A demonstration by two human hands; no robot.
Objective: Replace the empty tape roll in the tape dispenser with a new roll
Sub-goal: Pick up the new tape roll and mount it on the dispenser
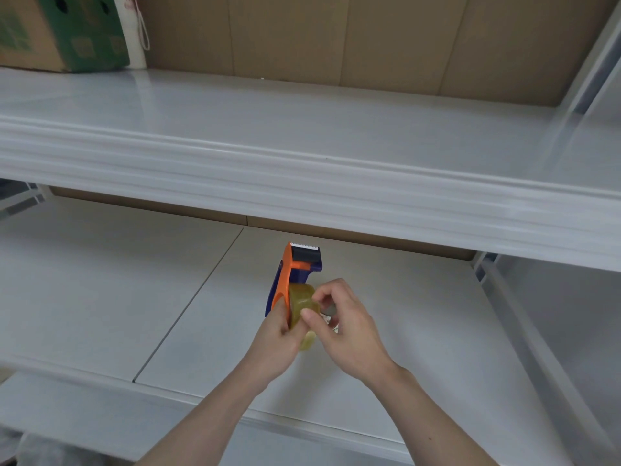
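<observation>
Two hands are on the job, low over the white lower shelf (420, 331). My left hand (274, 348) is clamped around the handle end of the orange and blue tape dispenser (285, 277), holding it with its serrated cutter (304, 246) pointing away from me. The new roll of clear yellowish tape (302, 302) sits against the orange side plate, so I judge it is on the hub or very nearly; how fully it is seated I cannot tell, since my fingers cover that part. My right hand (346, 321) is closed on the roll's near edge, thumb and forefinger pinched together as if picking at the loose end of the tape. That puts me late in the task: the next move, as I read it, is to peel the end free and lead it forward under the roller to the cutter, which calls for a fine nail-grip and a steady dispenser. I see no empty core anywhere. Little stands in the way: the shelf beneath my hands is bare, its panel seam (188, 304) off to the left. The upper shelf (302, 176) overhangs just beyond the cutter, so lifting the dispenser far forward could knock it. A green-printed cardboard box (64, 31) sits far left on that upper shelf, well apart.
</observation>
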